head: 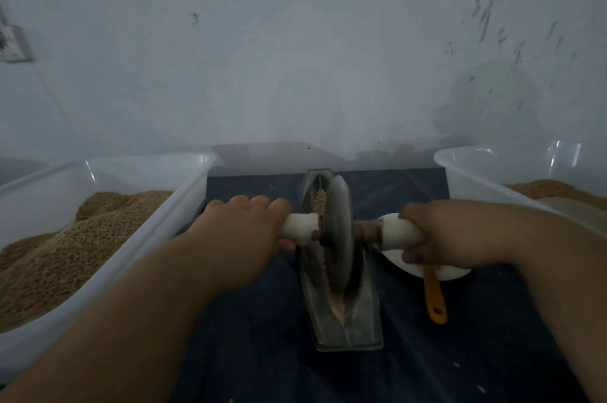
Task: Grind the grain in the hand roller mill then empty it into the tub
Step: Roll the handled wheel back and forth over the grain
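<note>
The hand roller mill stands in the middle of a dark cloth: a long boat-shaped metal trough [348,330] with a metal wheel [340,232] set upright in its groove. Grain [320,202] lies in the groove behind the wheel and pale ground meal [336,304] in front of it. My left hand [249,225] grips the white left handle [300,227] of the wheel's axle. My right hand [437,232] grips the white right handle [394,233]. A clear tub [184,192] at the left is heaped with grain. Another clear tub [473,172] at the right holds brown meal.
A white dish [440,271] with a yellow-handled tool [433,297] lies under my right hand, beside the trough. A pale wall rises close behind the mill. The dark cloth [262,353] covers the surface between the two tubs.
</note>
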Tool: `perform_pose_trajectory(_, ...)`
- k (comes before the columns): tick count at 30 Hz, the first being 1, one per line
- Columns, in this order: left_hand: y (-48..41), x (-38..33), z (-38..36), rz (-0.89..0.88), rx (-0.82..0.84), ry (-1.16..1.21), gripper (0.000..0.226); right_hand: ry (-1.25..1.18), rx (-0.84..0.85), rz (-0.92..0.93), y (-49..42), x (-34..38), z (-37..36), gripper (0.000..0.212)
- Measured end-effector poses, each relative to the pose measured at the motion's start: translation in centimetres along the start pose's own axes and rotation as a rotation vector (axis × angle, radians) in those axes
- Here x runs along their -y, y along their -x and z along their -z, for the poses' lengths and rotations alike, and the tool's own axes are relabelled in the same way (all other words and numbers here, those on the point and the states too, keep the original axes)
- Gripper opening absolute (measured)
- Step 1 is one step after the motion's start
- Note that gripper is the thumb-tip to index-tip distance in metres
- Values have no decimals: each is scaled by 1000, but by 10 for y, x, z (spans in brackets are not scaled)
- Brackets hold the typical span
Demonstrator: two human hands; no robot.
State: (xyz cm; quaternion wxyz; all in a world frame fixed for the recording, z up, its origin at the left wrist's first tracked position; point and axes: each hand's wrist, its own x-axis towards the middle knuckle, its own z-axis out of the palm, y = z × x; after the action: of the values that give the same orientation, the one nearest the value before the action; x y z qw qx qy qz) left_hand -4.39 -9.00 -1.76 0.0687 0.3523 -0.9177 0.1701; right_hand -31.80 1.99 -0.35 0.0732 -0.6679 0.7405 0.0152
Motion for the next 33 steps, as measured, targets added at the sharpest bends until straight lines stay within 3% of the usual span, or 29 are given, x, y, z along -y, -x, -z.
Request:
perform_pose_trajectory(3, 19, 3, 23, -53, 135, 152, 35, -6, 172, 36, 24, 6, 20, 23)
perform_pose_trajectory(7, 16, 7, 19, -31, 209, 249, 26, 75, 99, 25, 22, 10, 17, 24)
perform_pose_trajectory(9, 5, 5, 5, -10, 144, 210, 27, 107, -21, 3, 6, 8, 4, 24)
perform_pose_trajectory(14, -25, -1, -31, 156, -79, -40, 38, 249, -550, -72, -49, 0, -33, 28)
perform_pose_trajectory(17, -32, -2, -39, 186, -158, -85, 39, 243, -637, -102, -61, -2, -42, 26)
perform_pose_trajectory(21, -25, -1, -35, 140, -137, -85, 41, 236, -536, -60, -47, -1, -35, 29)
perform_pose_trajectory(28, 11, 5, 9, -60, 119, 137, 34, 95, 57, 23, 18, 10, 11, 27)
perform_pose_trajectory(33, 12, 11, 10, -88, 175, 251, 23, 107, 56, 38, 18, 10, 12, 26)
